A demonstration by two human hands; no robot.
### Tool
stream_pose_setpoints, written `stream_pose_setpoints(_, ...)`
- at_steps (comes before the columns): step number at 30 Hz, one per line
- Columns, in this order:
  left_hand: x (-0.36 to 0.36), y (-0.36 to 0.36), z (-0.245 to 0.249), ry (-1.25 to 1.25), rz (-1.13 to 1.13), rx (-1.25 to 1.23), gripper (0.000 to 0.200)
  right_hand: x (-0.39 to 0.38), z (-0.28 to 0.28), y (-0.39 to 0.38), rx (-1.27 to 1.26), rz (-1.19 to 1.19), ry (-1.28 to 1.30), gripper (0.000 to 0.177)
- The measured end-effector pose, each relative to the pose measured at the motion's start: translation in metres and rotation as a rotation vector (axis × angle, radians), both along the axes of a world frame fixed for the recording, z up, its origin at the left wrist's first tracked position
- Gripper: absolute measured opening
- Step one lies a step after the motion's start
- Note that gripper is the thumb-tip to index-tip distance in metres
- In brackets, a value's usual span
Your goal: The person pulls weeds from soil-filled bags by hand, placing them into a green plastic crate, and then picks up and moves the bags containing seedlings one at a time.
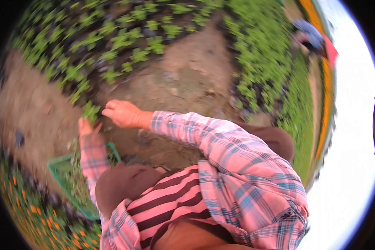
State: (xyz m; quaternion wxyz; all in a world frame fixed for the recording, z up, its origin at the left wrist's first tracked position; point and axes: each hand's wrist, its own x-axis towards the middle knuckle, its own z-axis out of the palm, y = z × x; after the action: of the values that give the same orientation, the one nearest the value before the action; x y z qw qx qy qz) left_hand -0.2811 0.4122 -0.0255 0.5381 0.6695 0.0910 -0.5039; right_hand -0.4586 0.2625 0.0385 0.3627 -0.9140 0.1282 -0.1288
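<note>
My left hand (87,126) is at the left of the head view, closed around the lower part of a small green seedling (90,110). The seedling's leaves stick up above the fingers; its roots or pot are hidden by the hand. My right hand (123,113) is just to the right of the seedling, its fingers bent and pressed together in a pinch. Whether anything sits between those fingertips is too blurred to tell. Under my left forearm stands a green plastic crate (62,179) with pulled-up greenery and weeds in it.
Rows of potted seedlings (108,29) cover the ground ahead. A denser bed of green plants (260,58) runs along the right. Bare soil (187,71) lies between them. Orange flowers (33,208) grow at lower left. Another person (310,35) bends over far off at upper right.
</note>
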Motion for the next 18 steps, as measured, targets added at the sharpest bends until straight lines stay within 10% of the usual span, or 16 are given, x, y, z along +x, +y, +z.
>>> stream_pose_setpoints(9, -0.064, 0.003, 0.025, -0.189, 0.090, -0.055, 0.022, -0.261, -0.066, -0.114, -0.251, -1.447, 0.203, 0.020)
stream_pose_setpoints(12, -0.082, -0.009, 0.026, -0.211, -0.322, 0.008, 0.025, -0.310, -0.020, -0.113, -0.235, -1.805, 0.542, 0.022)
stream_pose_setpoints(14, -0.088, -0.007, 0.027, -0.792, -1.181, -0.201, 0.040, -0.333, -0.005, -0.108, -0.224, -1.871, 0.639, 0.031)
stream_pose_setpoints(18, -0.122, -0.027, 0.051, -0.631, -1.410, -0.197, 0.063, -0.344, -0.001, -0.106, -0.181, -1.809, 0.658, 0.046)
